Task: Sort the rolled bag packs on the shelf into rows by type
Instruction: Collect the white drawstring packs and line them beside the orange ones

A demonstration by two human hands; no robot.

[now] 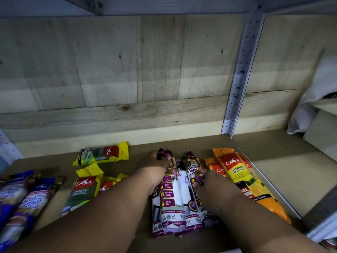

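Note:
Three purple draw-string bag packs (175, 201) lie side by side on the brown shelf board (138, 154). My left hand (155, 166) is curled over the top of the leftmost purple pack. My right hand (206, 185) presses on the right side of the rightmost purple pack (193, 172). Orange Casa garbage bag packs (237, 172) lie just right of them. Yellow-green Casa packs (102, 154) lie scattered to the left, one sideways at the back and others (83, 187) nearer. Blue singlet-handle packs (27, 199) lie at the far left.
A wooden back wall (127, 70) closes the shelf. A perforated metal upright (240, 79) and a thin rail divide this bay from the right one, where a white bundle (313, 99) and boards sit. Bare board lies behind the packs.

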